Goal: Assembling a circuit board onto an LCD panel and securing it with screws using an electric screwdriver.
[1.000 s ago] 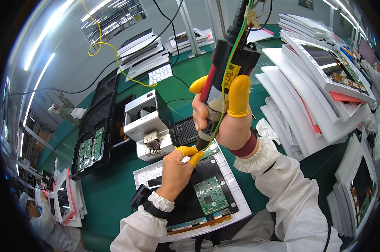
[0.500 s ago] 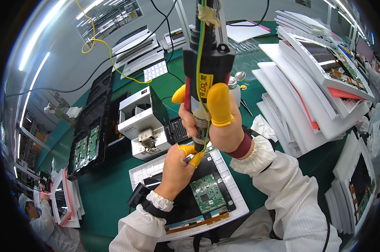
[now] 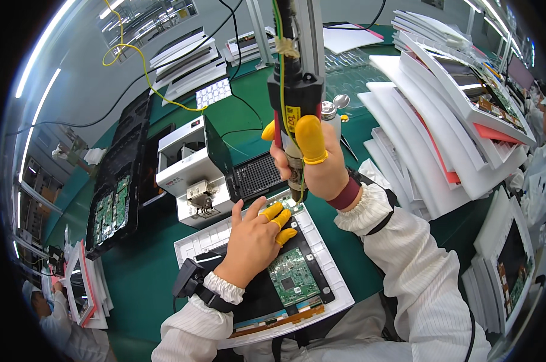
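My right hand (image 3: 328, 172), with yellow finger cots on, grips an upright black electric screwdriver (image 3: 294, 93) with a yellow-green wire along it. The tool's lower end is over the far edge of a white-framed display panel (image 3: 333, 259). My left hand (image 3: 249, 247), also in yellow finger cots, lies with its fingers spread on the panel, left of the tool's tip. A green circuit board (image 3: 294, 279) sits on the panel's black back, right of the left hand. Part of another green board (image 3: 297, 205) shows under the tool; the fingers partly hide it.
A white screw feeder (image 3: 191, 184) stands left of the panel, beside a black perforated tray (image 3: 258, 175). Farther left lies a black tray (image 3: 131, 208) holding green boards. Stacked white panels (image 3: 418, 145) rise at the right. A pump bottle (image 3: 330, 111) and tweezers (image 3: 349, 148) are behind my right hand.
My left hand has let go of the screwdriver's tip, opened and spread flat on the panel. The right hand still holds the screwdriver, which now appears slightly lower. The whole view has shifted a little.
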`<state>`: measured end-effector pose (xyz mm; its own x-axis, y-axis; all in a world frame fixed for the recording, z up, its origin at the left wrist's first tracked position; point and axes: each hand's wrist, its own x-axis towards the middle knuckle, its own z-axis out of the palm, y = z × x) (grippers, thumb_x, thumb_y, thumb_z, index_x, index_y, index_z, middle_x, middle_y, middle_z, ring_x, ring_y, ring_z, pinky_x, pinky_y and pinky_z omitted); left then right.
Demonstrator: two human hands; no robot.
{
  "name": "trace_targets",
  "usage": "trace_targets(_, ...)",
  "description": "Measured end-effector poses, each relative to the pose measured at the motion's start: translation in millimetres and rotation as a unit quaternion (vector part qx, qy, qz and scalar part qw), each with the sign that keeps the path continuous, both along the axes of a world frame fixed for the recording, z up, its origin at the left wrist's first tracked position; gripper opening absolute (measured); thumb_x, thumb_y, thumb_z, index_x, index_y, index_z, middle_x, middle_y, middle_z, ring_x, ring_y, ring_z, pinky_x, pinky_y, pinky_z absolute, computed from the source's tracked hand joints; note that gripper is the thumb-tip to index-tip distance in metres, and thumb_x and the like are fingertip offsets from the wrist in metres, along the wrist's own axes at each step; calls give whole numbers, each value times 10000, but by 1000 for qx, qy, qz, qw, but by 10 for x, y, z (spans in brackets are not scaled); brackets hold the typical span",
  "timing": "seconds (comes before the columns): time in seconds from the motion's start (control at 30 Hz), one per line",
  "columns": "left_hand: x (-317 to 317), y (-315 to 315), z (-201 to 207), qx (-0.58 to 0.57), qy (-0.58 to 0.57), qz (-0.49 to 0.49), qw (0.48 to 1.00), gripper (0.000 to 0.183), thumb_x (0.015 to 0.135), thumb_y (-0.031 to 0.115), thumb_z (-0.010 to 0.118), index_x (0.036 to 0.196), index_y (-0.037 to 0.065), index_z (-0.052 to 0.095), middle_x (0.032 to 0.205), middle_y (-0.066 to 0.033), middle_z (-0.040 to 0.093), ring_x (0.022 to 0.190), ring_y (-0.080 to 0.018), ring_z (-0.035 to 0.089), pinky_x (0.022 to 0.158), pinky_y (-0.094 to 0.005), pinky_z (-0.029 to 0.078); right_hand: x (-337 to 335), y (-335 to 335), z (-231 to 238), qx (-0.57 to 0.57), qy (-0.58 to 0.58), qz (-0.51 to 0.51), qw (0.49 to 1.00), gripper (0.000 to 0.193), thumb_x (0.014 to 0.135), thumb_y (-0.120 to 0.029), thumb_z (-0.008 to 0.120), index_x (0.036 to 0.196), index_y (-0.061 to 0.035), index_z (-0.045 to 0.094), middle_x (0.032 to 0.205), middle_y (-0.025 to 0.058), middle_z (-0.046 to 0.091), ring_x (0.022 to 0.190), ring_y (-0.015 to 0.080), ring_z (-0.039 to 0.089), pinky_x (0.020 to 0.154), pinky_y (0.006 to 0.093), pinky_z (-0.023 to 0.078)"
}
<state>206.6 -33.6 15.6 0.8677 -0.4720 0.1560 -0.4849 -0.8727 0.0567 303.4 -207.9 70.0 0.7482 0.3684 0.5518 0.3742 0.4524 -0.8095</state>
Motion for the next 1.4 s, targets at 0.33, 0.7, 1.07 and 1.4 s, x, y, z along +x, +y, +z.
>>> trace_targets(0.33, 13, -9, 33, -1, 12, -1, 1000, 261, 713, 127, 740, 961, 47, 742, 1043, -125, 690, 1281, -294, 491, 1094, -548, 264, -48, 92, -11, 58, 13, 10, 998, 295, 984, -305, 572, 994, -11, 547, 614, -6, 533, 473, 47, 481, 448, 199, 383)
trace_targets(0.7, 10, -15, 52, -23, 10, -4, 1000, 175, 688, 112, 745, 837, 18, 738, 953, -148, 682, 1272, -311, 497, 1054, -541, 308, -33, 53, -51, -22, -17, 2, 1000, 438, 1012, -427, 468, 1096, -2, 532, 700, 27, 574, 529, 61, 529, 500, 192, 434)
trace_targets(1.07, 18, 18, 23, -37, 9, -11, 999, 188, 683, 103, 755, 852, 20, 737, 987, -152, 683, 1280, -308, 491, 1043, -535, 316, 10, 63, -71, -21, -14, 5, 1000, 385, 1014, -377, 472, 1084, -3, 532, 708, 36, 581, 540, 71, 538, 510, 204, 451)
trace_targets(1.4, 17, 5, 50, -17, 13, -12, 1000, 173, 686, 111, 748, 833, 22, 736, 970, -158, 680, 1281, -314, 489, 1033, -533, 329, -41, 111, -85, 46, 31, 6, 998, 295, 978, -300, 573, 976, -5, 561, 603, -11, 529, 463, 38, 464, 440, 197, 366)
